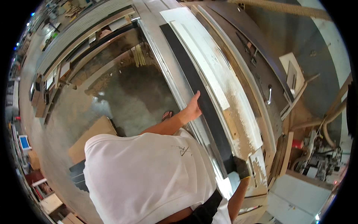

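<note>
A long, narrow black board [215,119] lies lengthwise along a metal machine table [169,61]. My left hand [192,107] grips the board's left edge about midway along, thumb pointing up on its face; the other fingers are mostly hidden. At the near end of the board is my right hand [241,168], in what looks like a dark glove with a yellow cuff edge. It meets the board's end, and its fingers blend into the dark surface. Right beside the black board runs a white strip [199,59], lying on a wider white-coated panel [238,99] with bare brown patches.
A silver-handled tool [269,94] rests on the brown surface to the right. A metal rail [160,63] edges the table's left side. Cardboard [95,136] lies on the floor at left. Hoses [324,121] and a white cabinet [294,198] stand at right.
</note>
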